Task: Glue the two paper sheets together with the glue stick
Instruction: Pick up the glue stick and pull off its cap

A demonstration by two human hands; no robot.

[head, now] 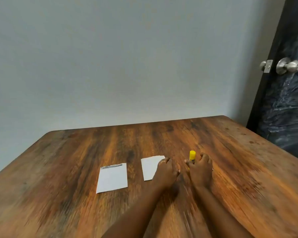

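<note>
On table [67, 169], right hand [200, 170] grips half-hidden glue stick [192, 155], left hand [165, 171] rests on sheet [149, 167]

No legible text anywhere (dark print on the glue stick [192, 157] label too blurred)
</note>
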